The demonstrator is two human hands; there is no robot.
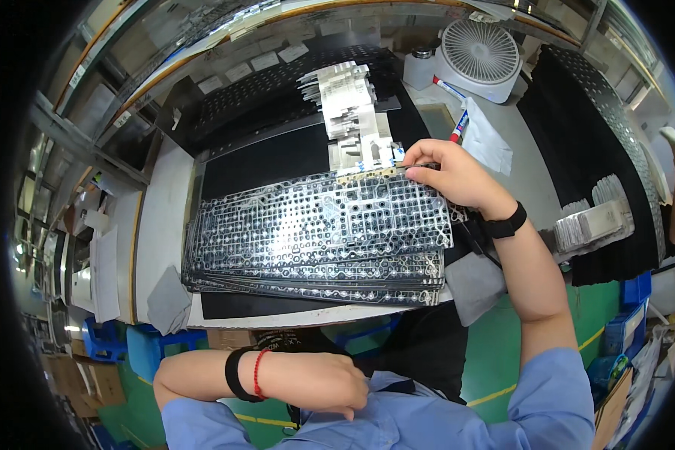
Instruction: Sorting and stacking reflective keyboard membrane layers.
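A person's right hand [448,174] reaches forward over a workbench and pinches a thin, pale metal strip [373,172] between its fingertips. The strip lies flat along the far edge of the top sheet in a stack of perforated keyboard backplates [315,236], dark grey sheets full of small holes and cut-outs. The strip runs out to the left of the fingertips, so the grip closes on its right end, and the rest of it rests against the top plate's far rim. A black wristband [506,223] circles the right wrist.

The left hand [324,381] is drawn back close to the body, well apart from the stack, curled loosely against the blue shirt and holding nothing that can be seen. Its wrist wears a black band and a red cord [258,373].

Just beyond the strip, a pile of silvery metal parts [349,112] sits on a black mat [266,159]. A white desk fan [481,55] stands at the far right of the bench, with a marker pen [459,126] lying near it. More silvery parts [592,221] are stacked to the right of the forearm.
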